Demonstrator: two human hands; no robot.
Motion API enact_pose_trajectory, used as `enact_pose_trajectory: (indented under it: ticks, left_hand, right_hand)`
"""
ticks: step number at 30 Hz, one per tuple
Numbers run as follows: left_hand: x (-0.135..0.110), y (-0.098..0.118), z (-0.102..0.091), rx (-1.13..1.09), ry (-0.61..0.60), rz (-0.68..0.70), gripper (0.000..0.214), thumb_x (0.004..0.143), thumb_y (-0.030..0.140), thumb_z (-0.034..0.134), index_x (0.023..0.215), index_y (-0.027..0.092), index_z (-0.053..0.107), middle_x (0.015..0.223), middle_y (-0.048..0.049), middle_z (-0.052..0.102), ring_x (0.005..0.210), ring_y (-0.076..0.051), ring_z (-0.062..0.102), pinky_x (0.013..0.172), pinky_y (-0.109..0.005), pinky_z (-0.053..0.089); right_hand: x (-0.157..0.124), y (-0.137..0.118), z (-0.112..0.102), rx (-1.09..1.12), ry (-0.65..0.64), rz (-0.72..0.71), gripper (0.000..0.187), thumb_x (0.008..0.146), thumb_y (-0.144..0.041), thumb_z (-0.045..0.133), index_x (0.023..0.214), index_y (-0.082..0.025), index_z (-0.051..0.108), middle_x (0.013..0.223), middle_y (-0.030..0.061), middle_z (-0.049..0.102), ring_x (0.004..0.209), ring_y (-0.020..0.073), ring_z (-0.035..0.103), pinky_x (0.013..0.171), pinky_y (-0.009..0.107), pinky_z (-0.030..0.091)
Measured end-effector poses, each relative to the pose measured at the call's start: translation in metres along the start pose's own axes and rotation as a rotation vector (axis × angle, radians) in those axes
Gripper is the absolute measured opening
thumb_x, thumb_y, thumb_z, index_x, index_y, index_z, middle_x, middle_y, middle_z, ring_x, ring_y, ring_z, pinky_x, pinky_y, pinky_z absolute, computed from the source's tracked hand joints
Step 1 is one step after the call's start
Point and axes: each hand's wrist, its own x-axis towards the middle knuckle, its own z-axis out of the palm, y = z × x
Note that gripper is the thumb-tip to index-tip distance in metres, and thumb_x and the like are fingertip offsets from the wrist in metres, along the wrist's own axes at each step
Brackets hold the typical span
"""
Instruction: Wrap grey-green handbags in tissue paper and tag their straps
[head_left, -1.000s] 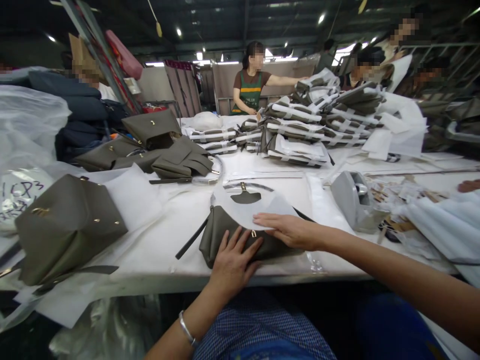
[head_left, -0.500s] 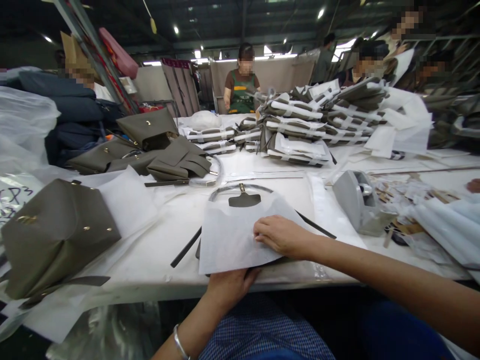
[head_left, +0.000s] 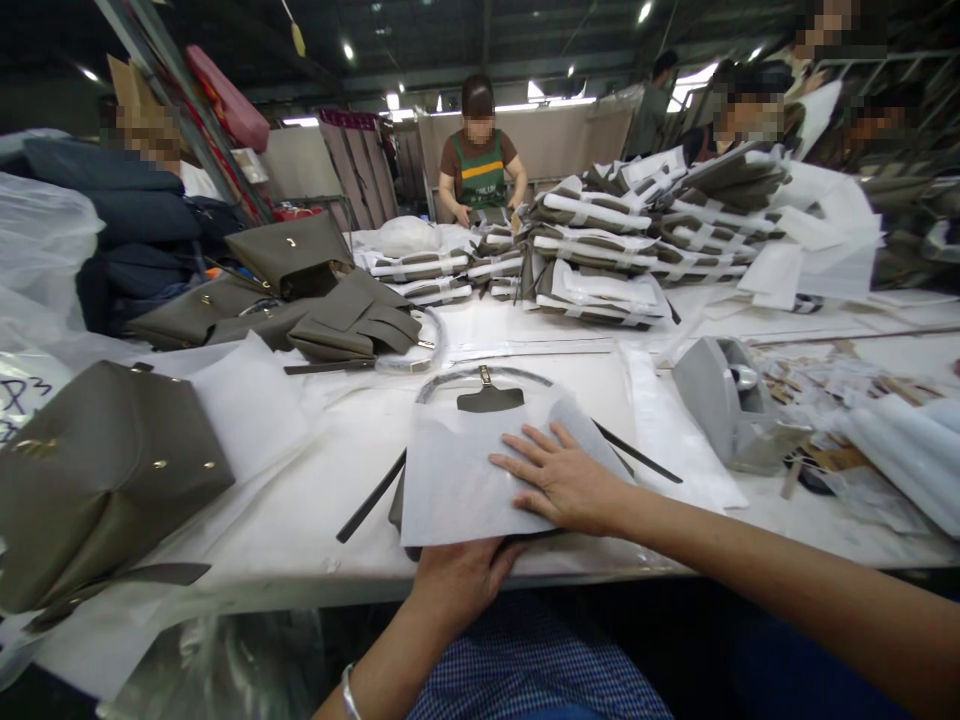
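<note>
An olive-grey handbag (head_left: pixel 397 510) lies flat at the table's front edge, mostly hidden under a sheet of white tissue paper (head_left: pixel 454 470). Beyond the sheet its plastic-wrapped handle (head_left: pixel 442 380) curves upward, with a dark leather tab (head_left: pixel 490 399) on a gold fitting. Dark straps stick out at both sides. My right hand (head_left: pixel 566 482) rests flat on the paper, fingers spread. At the near edge, my left hand (head_left: pixel 461 580) reaches beneath the paper against the bag; its thumb shows and its other fingers are hidden.
On the left stands another olive handbag (head_left: pixel 120 470), with more bag pieces (head_left: pixel 352 320) behind it. A grey tape dispenser (head_left: pixel 724 400) is at the right, beside paper scraps. Wrapped bags (head_left: pixel 592 250) are piled at the back, where a person in a green apron (head_left: pixel 480 175) stands.
My right hand has opened from bunched fingers to a flat spread on the paper. My left hand stays under the near edge. The person opposite has lowered both hands to the pile.
</note>
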Motion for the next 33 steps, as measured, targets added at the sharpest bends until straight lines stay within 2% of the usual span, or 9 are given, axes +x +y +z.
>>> enact_pose_trajectory:
  ticks: [6,10,14,16,18,20,23,26,33]
  left_hand:
    - [-0.002,0.003,-0.013,-0.013,-0.117,0.018,0.035,0.096,0.039,0.052,0.126,0.027,0.062,0.124,-0.0088,0.068,0.110,-0.031,0.065,0.097,-0.050,0.053]
    - [0.004,0.024,-0.057,-0.098,-0.175,0.027,0.030,0.098,0.025,0.043,0.120,0.019,0.063,0.108,-0.0088,0.073,0.094,-0.024,0.070,0.082,-0.038,0.060]
    - [0.038,0.038,-0.089,-0.320,-0.240,0.008,0.026,0.101,0.027,0.041,0.100,0.023,0.066,0.091,-0.0010,0.073,0.078,-0.013,0.069,0.073,-0.023,0.058]
    - [0.057,0.027,-0.080,-0.311,-0.243,0.017,0.026,0.102,0.027,0.040,0.110,0.022,0.064,0.104,-0.0030,0.072,0.093,-0.015,0.069,0.082,-0.027,0.058]
    - [0.067,0.006,-0.057,-0.192,-0.242,0.049,0.031,0.101,0.028,0.042,0.125,0.018,0.058,0.126,-0.0086,0.067,0.116,-0.022,0.063,0.098,-0.038,0.054]
    - [0.068,-0.018,-0.031,-0.096,-0.289,0.057,0.038,0.100,0.031,0.044,0.134,0.015,0.052,0.135,-0.0113,0.061,0.127,-0.026,0.056,0.109,-0.049,0.045]
    - [0.057,-0.039,-0.008,-0.087,-0.333,0.018,0.049,0.102,0.033,0.040,0.148,0.018,0.034,0.149,-0.0087,0.048,0.137,-0.024,0.046,0.115,-0.050,0.037]
    - [0.049,-0.040,-0.005,-0.114,-0.326,-0.019,0.051,0.103,0.034,0.038,0.151,0.021,0.028,0.153,-0.0055,0.044,0.140,-0.022,0.042,0.117,-0.049,0.034]
    - [0.049,-0.036,-0.007,-0.152,-0.299,-0.038,0.050,0.103,0.035,0.039,0.150,0.022,0.031,0.151,-0.0049,0.047,0.139,-0.022,0.044,0.117,-0.047,0.035]
  right_hand:
    - [-0.002,0.002,0.006,0.018,0.013,-0.020,0.059,0.098,-0.060,0.037,0.151,-0.034,0.037,0.158,0.0096,0.032,0.146,0.0402,0.026,0.114,0.068,0.014]
    - [-0.005,0.004,0.011,0.032,0.056,-0.030,0.060,0.098,-0.063,0.035,0.150,-0.034,0.038,0.158,0.0093,0.033,0.146,0.0389,0.026,0.115,0.066,0.012]
    - [-0.006,0.005,0.015,0.034,0.083,-0.030,0.059,0.098,-0.061,0.037,0.150,-0.034,0.039,0.158,0.0096,0.034,0.146,0.0392,0.024,0.115,0.066,0.011]
    - [-0.005,0.005,0.016,0.039,0.085,-0.036,0.058,0.098,-0.059,0.037,0.150,-0.032,0.039,0.158,0.0097,0.034,0.146,0.0397,0.025,0.115,0.067,0.011]
    - [-0.005,0.006,0.017,0.053,0.088,-0.034,0.060,0.099,-0.059,0.037,0.150,-0.029,0.039,0.158,0.0109,0.035,0.146,0.0396,0.025,0.116,0.066,0.011]
    - [-0.006,0.007,0.016,0.082,0.102,-0.024,0.064,0.098,-0.061,0.038,0.151,-0.025,0.038,0.157,0.0127,0.036,0.146,0.0390,0.026,0.116,0.065,0.012]
    - [-0.008,0.012,0.015,0.152,0.153,-0.044,0.066,0.095,-0.060,0.045,0.151,-0.025,0.037,0.157,0.0136,0.035,0.146,0.0350,0.027,0.117,0.062,0.015]
    - [-0.012,0.015,0.013,0.221,0.217,-0.076,0.057,0.096,-0.051,0.051,0.146,-0.026,0.043,0.156,0.0126,0.037,0.144,0.0298,0.032,0.118,0.059,0.018]
    - [-0.014,0.011,0.010,0.179,0.214,-0.117,0.036,0.098,-0.040,0.049,0.132,-0.029,0.057,0.144,0.0092,0.050,0.142,0.0309,0.034,0.116,0.063,0.018]
